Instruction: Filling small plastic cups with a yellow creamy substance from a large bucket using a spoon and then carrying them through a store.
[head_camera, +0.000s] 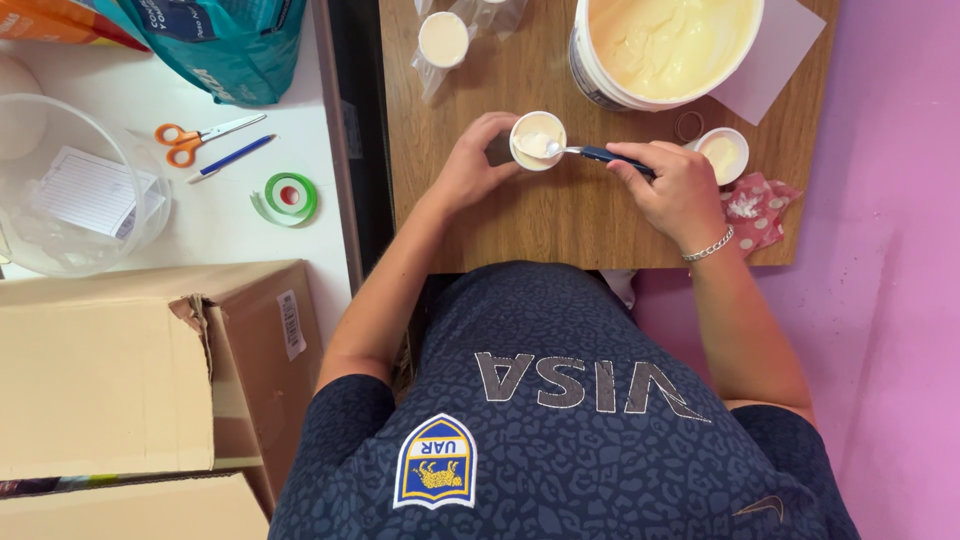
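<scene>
My left hand (472, 165) grips a small white cup (537, 140) of pale cream on the wooden table (560, 225). My right hand (672, 188) holds a blue-handled spoon (592, 153); its bowl rests inside the cup with a lump of cream on it. A large white bucket (655, 50) of the same yellowish cream stands just beyond the cup. To the right of the spoon sits a second small filled cup (722, 155). A third cup (443, 40), wrapped in clear plastic, lies at the far left of the table.
A red patterned cloth (758, 208) lies by my right wrist. On the white table at left are orange scissors (195, 135), a blue pen (230, 158), a green tape roll (289, 195), a clear bowl (75, 190) and a teal bag (225, 45). Cardboard boxes (150, 370) stand nearer.
</scene>
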